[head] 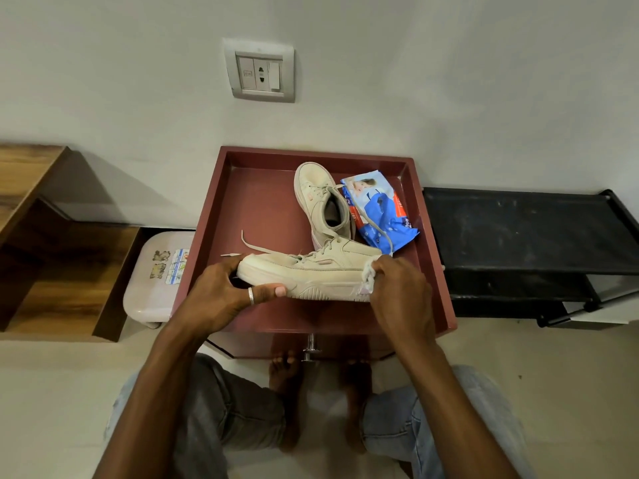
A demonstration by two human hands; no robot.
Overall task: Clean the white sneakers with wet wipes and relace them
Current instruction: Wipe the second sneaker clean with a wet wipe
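An off-white sneaker (311,274) lies sideways, toe to the left, above the front of the maroon tray-top table (428,271). My left hand (228,292) grips its toe end, thumb along the sole. My right hand (397,288) holds a crumpled white wet wipe (369,274) against the heel. Loose laces trail from the sneaker toward the left. The second sneaker (320,202) rests on the tray behind, toe pointing away. A blue wet-wipe pack (380,212) sits to its right on the tray.
A black shoe rack (525,233) stands to the right, a wooden shelf unit (52,236) to the left, and a pale plastic stool (155,281) beside the tray. A wall socket (261,72) is above. My knees and bare feet are below the table.
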